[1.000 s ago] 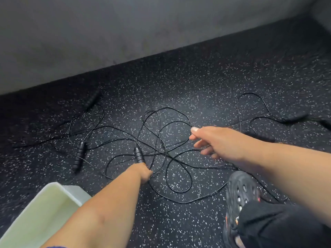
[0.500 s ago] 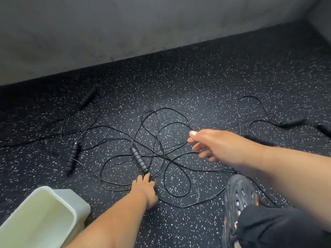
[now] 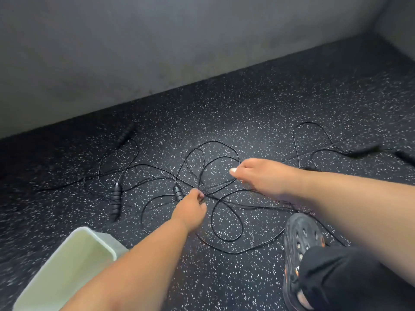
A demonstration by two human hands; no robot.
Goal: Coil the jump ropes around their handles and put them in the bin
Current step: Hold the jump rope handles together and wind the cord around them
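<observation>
Left hand [image 3: 190, 209] at frame centre, fingers curled around the ribbed black handle [image 3: 178, 194] amid thin black tangled jump ropes [image 3: 226, 221] on the speckled floor. Right hand [image 3: 258, 176] hovers, loosely open, holding nothing. First pickup; next, lift and untangle. Pale green plastic bin [image 3: 89, 237] waits lower left.

The floor [image 3: 269, 104] looks like matt black rubber, its surface flecked all over with small white specks, and the wall [image 3: 157, 41] behind it is a dull grey, plaster-like face with faint smudges. The jump ropes [image 3: 226, 240] are thin, smooth black cord with a slight sheen, and the handle [image 3: 116, 202] lying at left is black and ribbed, seemingly soft foam or rubber. The bin [image 3: 67, 265] is smooth pale plastic, and the shoe [image 3: 301, 234] is matt black moulded foam pierced with holes.
</observation>
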